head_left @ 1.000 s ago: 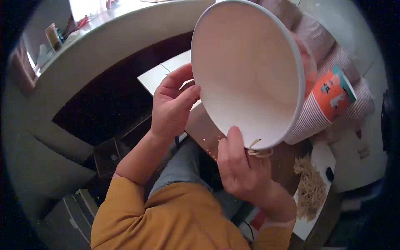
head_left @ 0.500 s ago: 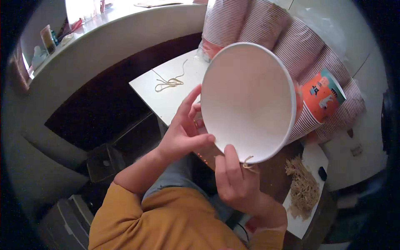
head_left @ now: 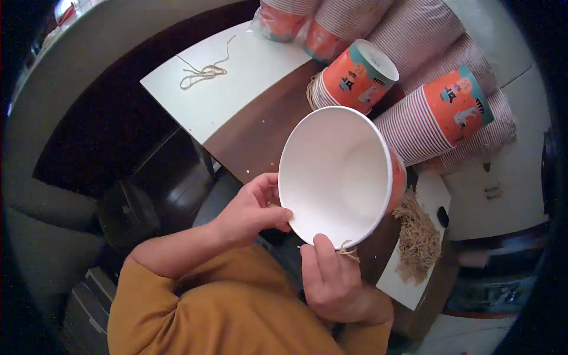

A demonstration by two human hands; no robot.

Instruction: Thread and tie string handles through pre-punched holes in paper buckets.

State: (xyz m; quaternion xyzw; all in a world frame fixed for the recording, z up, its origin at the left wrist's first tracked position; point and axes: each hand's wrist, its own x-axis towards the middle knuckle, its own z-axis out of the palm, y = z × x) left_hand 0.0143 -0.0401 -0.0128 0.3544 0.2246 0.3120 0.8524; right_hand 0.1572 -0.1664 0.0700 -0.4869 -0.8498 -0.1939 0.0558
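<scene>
A large paper tub [head_left: 340,171], white inside with orange print outside, is tilted so that its mouth faces me. My left hand [head_left: 251,210] is closed on the rim at its lower left, thumb on the inner wall. At the bottom of the rim, my right hand [head_left: 331,278] pinches the edge, its fingertips over the lip. A thin piece of twine [head_left: 349,252] curls out beside those fingers; how far it runs round or through the tub is hidden. The undersides of both hands' grips do not show.
Beyond the held tub stand a short orange tub stack [head_left: 361,80] with twine at its rims and a longer stack [head_left: 408,133]. Plastic-wrapped stacks [head_left: 408,29] fill the back. Loose twine [head_left: 203,74] lies on a white board; cut twine pieces [head_left: 417,242] are heaped at right.
The tub and both hands have come lower in view and slightly left, grips unchanged. The view has also shifted, and the short tub stack behind is now uncovered.
</scene>
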